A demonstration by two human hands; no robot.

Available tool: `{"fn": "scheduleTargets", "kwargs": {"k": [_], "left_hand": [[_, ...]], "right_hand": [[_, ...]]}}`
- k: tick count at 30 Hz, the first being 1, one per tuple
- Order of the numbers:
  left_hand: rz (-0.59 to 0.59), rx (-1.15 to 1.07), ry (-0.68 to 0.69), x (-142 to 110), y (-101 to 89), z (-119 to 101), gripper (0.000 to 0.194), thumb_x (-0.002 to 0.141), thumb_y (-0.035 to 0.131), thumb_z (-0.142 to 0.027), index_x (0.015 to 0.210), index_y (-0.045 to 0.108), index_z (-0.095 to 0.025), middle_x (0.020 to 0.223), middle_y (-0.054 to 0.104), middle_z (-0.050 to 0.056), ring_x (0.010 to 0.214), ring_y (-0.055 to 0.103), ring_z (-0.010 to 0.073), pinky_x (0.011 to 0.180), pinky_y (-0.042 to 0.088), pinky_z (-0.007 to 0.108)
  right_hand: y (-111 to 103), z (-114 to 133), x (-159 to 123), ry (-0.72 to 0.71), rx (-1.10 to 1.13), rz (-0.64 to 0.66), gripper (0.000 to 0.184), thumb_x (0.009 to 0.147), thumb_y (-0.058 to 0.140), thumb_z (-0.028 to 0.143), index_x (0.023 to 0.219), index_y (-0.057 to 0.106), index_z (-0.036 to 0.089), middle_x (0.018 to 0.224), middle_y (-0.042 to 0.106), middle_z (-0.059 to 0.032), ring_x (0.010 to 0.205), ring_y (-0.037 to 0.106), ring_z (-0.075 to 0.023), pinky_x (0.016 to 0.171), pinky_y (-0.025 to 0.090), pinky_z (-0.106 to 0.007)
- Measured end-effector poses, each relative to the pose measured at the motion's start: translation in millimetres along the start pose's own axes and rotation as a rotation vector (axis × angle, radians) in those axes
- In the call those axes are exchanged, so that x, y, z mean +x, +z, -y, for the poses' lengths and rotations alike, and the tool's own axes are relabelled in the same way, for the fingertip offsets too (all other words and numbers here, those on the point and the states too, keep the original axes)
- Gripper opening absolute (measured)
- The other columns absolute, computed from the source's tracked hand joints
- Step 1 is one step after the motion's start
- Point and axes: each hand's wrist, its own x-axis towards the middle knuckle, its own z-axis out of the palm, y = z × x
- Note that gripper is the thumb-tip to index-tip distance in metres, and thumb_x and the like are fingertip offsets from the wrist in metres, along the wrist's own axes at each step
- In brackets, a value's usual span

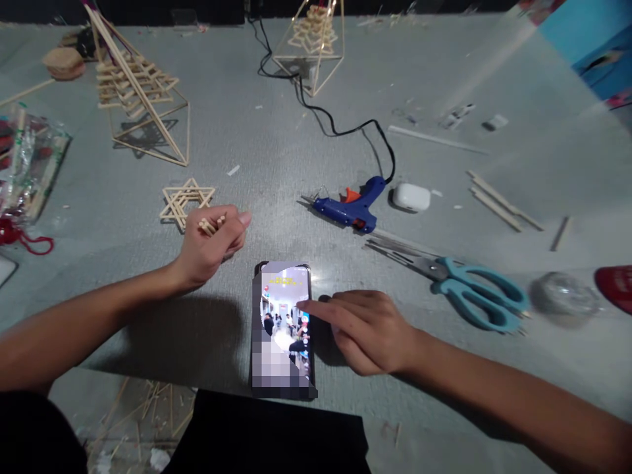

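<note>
Across the grey worktop (276, 164), a glue gun (345, 209) and scissors (439, 268) are lying. The left hand (210, 243) is clasping short sticks (206, 228) in a fist beside a stick star (172, 203); the right hand (372, 332), half open and holding nothing visible, is pointing its index finger (320, 311) over the phone (286, 329) lying between them.

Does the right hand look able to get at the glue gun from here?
Probably yes: bare table separates the right hand from the glue gun, and that hand appears empty, its index finger at the phone.

A lit phone (284, 316) lies flat near bunched wooden sticks (206, 228).
</note>
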Motion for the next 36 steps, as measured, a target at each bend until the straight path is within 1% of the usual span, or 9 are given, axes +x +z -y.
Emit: {"fn": "scheduleTargets", "kwargs": {"k": [4,8,14,17,20,24,29,32,36], "left_hand": [[-0.008,-0.026,0.021,0.4,-0.5,-2.1,0.054,0.096,0.065,-0.035,0.054,0.035,-0.019,0.049,0.029,-0.005,0.043,0.026,0.0063,0.044,0.017,0.027],[0.036,-0.089,0.075,1.9,-0.8,-5.1,0.052,0.097,0.060,-0.036,0.054,0.035,-0.019,0.048,0.028,-0.006,0.041,0.027,0.0062,0.042,0.019,0.026],[0.042,-0.174,0.070,4.5,0.4,-11.5,0.053,0.096,0.060,-0.039,0.053,0.035,-0.019,0.044,0.027,-0.006,0.037,0.024,0.0057,0.039,0.018,0.024],[0.083,-0.212,0.054,7.5,-1.0,-15.4,0.058,0.096,0.056,-0.049,0.051,0.033,-0.020,0.043,0.024,-0.006,0.036,0.022,0.0063,0.039,0.018,0.025],[0.165,-0.233,-0.016,10.2,-4.2,-18.9,0.062,0.094,0.050,-0.061,0.051,0.030,-0.021,0.042,0.021,-0.006,0.037,0.020,0.0075,0.040,0.018,0.027],[0.180,-0.245,-0.045,10.1,-7.0,-18.8,0.056,0.089,0.056,-0.050,0.051,0.028,-0.021,0.043,0.019,-0.006,0.038,0.019,0.0078,0.041,0.017,0.029],[0.202,-0.225,-0.037,5.4,-3.3,-15.1,0.049,0.087,0.056,-0.040,0.051,0.029,-0.021,0.043,0.018,-0.005,0.038,0.018,0.0077,0.042,0.014,0.029],[0.211,-0.216,-0.030,3.9,-0.9,-14.7,0.048,0.086,0.056,-0.038,0.050,0.030,-0.020,0.043,0.018,-0.005,0.037,0.019,0.0075,0.042,0.013,0.028],[0.203,-0.235,-0.042,3.9,-1.0,-14.4,0.050,0.086,0.059,-0.043,0.051,0.032,-0.021,0.043,0.020,-0.005,0.037,0.020,0.0076,0.042,0.015,0.028]], "right_hand": [[-0.5,0.2,0.6,-0.002,0.014,-0.003,0.044,0.088,0.038,0.006,0.129,0.053,0.011,0.069,0.059,0.0025,0.055,0.054,-0.0137,0.051,0.046,-0.027],[-0.6,0.2,0.8,-0.008,0.018,-0.003,0.043,0.089,0.038,0.007,0.128,0.054,0.011,0.069,0.059,0.0022,0.055,0.054,-0.0140,0.051,0.046,-0.027],[1.0,-0.7,-0.5,-0.014,0.019,-0.002,0.040,0.091,0.038,0.008,0.128,0.054,0.010,0.070,0.060,0.0010,0.056,0.055,-0.0149,0.052,0.046,-0.028],[1.3,-0.7,-0.5,-0.017,0.025,-0.006,0.040,0.092,0.037,0.008,0.127,0.054,0.009,0.070,0.060,0.0005,0.055,0.054,-0.0152,0.052,0.046,-0.028],[1.2,-0.5,-0.2,-0.016,0.026,-0.004,0.039,0.092,0.037,0.008,0.127,0.055,0.009,0.069,0.060,0.0008,0.055,0.054,-0.0152,0.052,0.045,-0.028],[1.1,-0.5,-0.3,-0.022,0.029,-0.010,0.040,0.090,0.038,0.007,0.126,0.055,0.009,0.070,0.061,0.0002,0.056,0.055,-0.0157,0.052,0.047,-0.028],[1.1,-0.3,0.0,-0.016,0.019,-0.005,0.039,0.091,0.037,0.008,0.126,0.056,0.009,0.070,0.062,0.0001,0.056,0.056,-0.0156,0.052,0.047,-0.028],[1.1,0.0,0.5,-0.014,0.024,-0.003,0.039,0.090,0.038,0.007,0.125,0.056,0.009,0.070,0.062,0.0001,0.056,0.056,-0.0153,0.052,0.047,-0.028],[0.1,0.3,1.2,-0.015,0.035,-0.013,0.040,0.090,0.038,0.008,0.126,0.056,0.009,0.069,0.060,0.0007,0.056,0.055,-0.0147,0.052,0.045,-0.028]]}}
